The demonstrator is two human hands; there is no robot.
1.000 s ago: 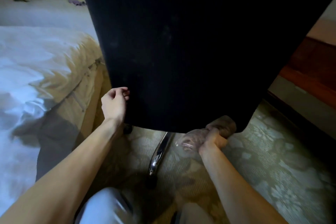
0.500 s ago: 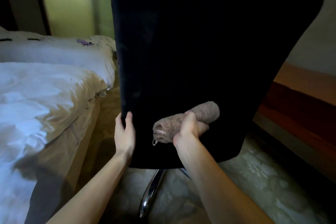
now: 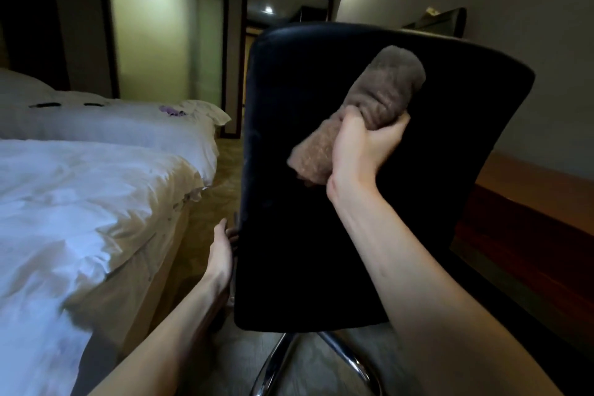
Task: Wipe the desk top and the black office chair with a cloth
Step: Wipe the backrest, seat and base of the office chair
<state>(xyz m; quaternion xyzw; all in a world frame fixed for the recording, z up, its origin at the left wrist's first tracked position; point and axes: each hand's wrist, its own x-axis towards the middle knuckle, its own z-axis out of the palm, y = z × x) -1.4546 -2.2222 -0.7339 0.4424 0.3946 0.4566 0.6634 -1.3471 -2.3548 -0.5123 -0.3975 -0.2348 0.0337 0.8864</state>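
Cloth (image 3: 382, 96), brown, rolled: risen from low on the chair (image 3: 305, 235) back to its upper part, gripped tight in the right hand (image 3: 360, 151). Left hand (image 3: 221, 251) holds the chair's left edge, low. Bed (image 3: 80, 186), left.

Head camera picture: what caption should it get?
Right hand holds a rolled brown cloth against the black chair back; left hand grips its edge.

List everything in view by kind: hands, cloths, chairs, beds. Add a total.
Hands: 2, the left hand and the right hand
Cloths: 1, the brown cloth
Chairs: 1, the black office chair
Beds: 1, the bed
Total: 5
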